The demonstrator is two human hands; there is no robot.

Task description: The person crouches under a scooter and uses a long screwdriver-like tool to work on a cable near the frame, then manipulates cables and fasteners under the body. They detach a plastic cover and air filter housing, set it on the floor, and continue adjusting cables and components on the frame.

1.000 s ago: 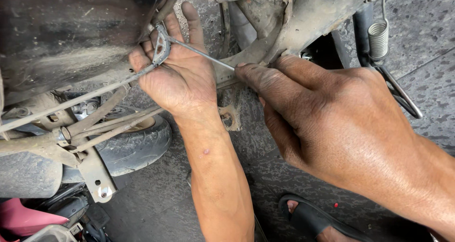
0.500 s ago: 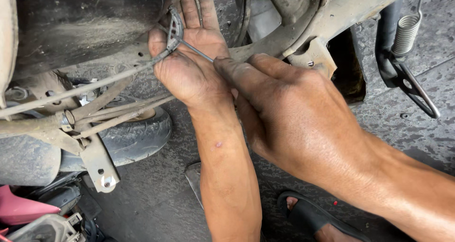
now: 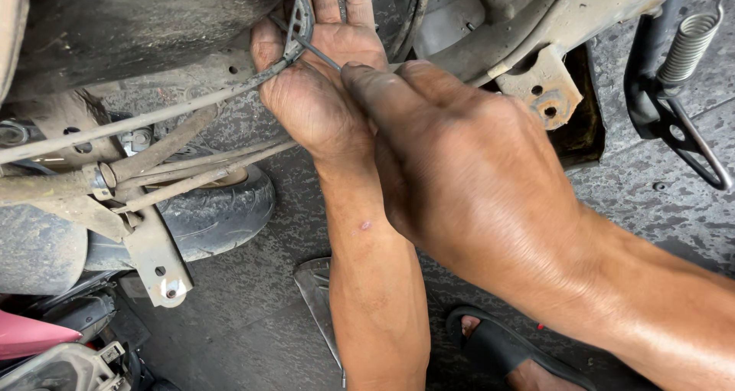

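My left hand (image 3: pixel 321 92) reaches up under a dirty scooter frame (image 3: pixel 536 19) and pinches a small metal cable bracket (image 3: pixel 300 23) between thumb and fingers. A grey cable (image 3: pixel 153 115) runs from that bracket off to the left. My right hand (image 3: pixel 459 169) lies over the left wrist, its fingertips closed on a thin metal rod (image 3: pixel 318 52) that meets the bracket. The rod's far end is hidden under my right fingers.
A black tyre (image 3: pixel 214 215) lies on the grey concrete floor at lower left, behind a bracket plate (image 3: pixel 157 261) with bolt holes. A coil spring (image 3: pixel 687 46) and black stand (image 3: pixel 681 130) hang at upper right. A black sandal (image 3: pixel 498 345) is at bottom centre.
My right hand has slid left along the thin rod until its fingertips sit next to the left hand. The view has shifted, bringing the spring and stand further into frame.
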